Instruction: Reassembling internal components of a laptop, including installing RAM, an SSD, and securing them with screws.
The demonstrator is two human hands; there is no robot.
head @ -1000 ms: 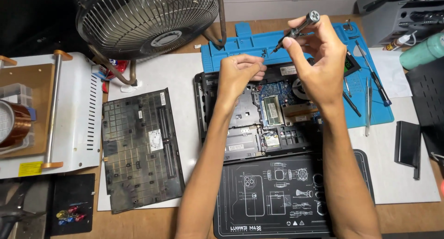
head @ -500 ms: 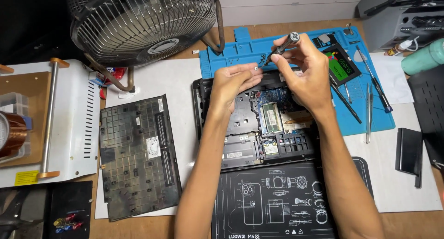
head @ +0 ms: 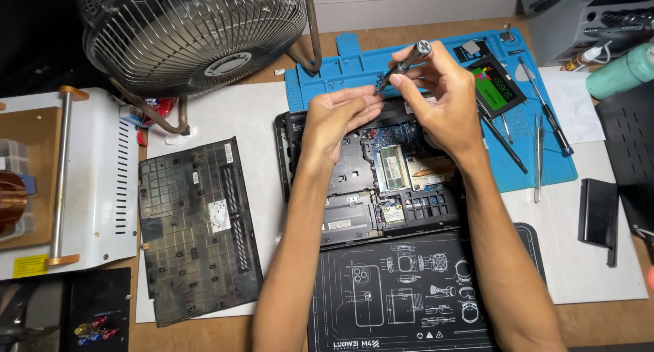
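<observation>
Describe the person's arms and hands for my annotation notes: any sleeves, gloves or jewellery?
Both forearms are bare up to the frame's bottom edge, no sleeves showing. The left hand and right hand wear no gloves; no rings, watch or wristbands are visible.

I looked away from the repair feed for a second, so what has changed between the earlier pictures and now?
The right hand still pinches the screwdriver, now tipped lower so its tip nears the fingers of the left hand, which stays cupped over the opened laptop. The view has shifted slightly. The removed bottom cover, fan and blue mat stayed put.
</observation>
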